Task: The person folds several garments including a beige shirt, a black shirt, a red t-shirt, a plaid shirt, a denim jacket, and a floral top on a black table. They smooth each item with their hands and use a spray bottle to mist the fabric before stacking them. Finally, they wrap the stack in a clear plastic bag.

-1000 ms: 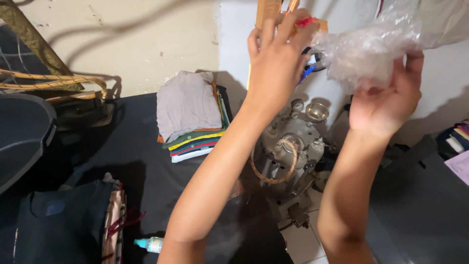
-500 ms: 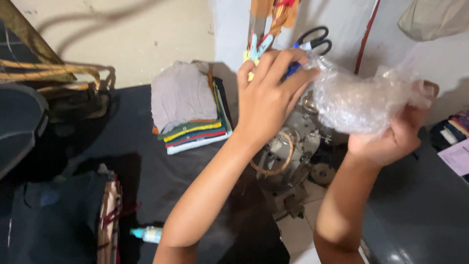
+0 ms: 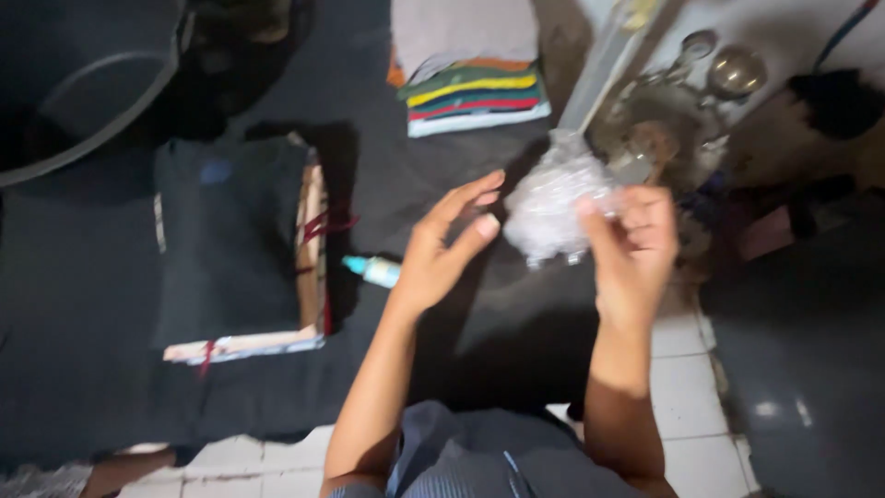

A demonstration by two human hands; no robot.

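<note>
Crinkly clear plastic bag [image 3: 553,207] is up in the air over the dark cloth [image 3: 433,148], pinched by the right hand [image 3: 631,244] so it hangs free, while the left hand [image 3: 442,249] sits beside it with fingers spread, not gripping anything.

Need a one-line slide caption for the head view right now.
Right hand pinches a crumpled clear plastic bag while the open left hand hovers beside it above dark fabric.

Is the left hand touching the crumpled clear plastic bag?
Apart. The head view shows dark cloth between the left hand and the crumpled clear plastic bag, which the right hand holds.
</note>
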